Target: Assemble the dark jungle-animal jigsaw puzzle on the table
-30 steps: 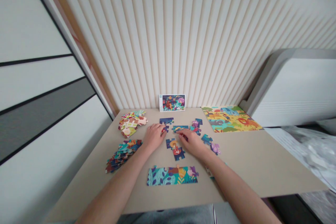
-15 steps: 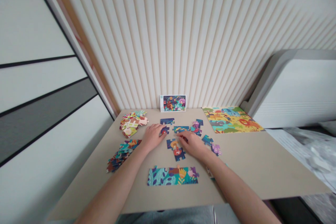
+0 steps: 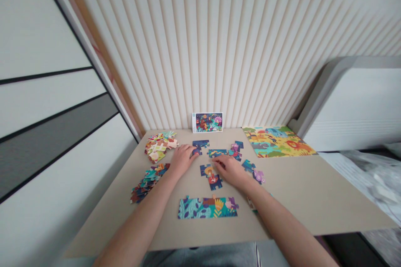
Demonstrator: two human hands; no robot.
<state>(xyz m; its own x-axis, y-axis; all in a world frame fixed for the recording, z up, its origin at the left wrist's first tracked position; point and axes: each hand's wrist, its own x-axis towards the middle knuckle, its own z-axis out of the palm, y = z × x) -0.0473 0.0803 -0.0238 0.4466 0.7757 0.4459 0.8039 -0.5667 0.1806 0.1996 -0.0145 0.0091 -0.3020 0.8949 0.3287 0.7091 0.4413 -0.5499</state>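
Observation:
My left hand point(image 3: 183, 159) has its fingers closed on a dark blue puzzle piece point(image 3: 196, 150), which sits against the lower edge of a dark blue joined strip point(image 3: 200, 143). Part of the piece is hidden by the fingers. My right hand point(image 3: 228, 167) rests on the table with fingers loosely bent and apart, and I see nothing in it. Just beyond its fingertips lies a blue and yellow joined section point(image 3: 218, 152). Between my hands and nearer to me is a section with an orange-and-red figure point(image 3: 213, 177). Closest to me lies a teal leafy strip point(image 3: 206, 207).
A picture card point(image 3: 207, 122) stands against the ribbed wall. Two piles of pieces lie at left, one light point(image 3: 158, 148) and one dark point(image 3: 148, 183). Loose pieces point(image 3: 258, 176) are beside my right forearm. A yellow animal picture point(image 3: 278, 142) lies at back right.
The dark blue piece under my left hand has moved up against the strip above it. My right hand stays almost where it was. The view has shifted slightly.

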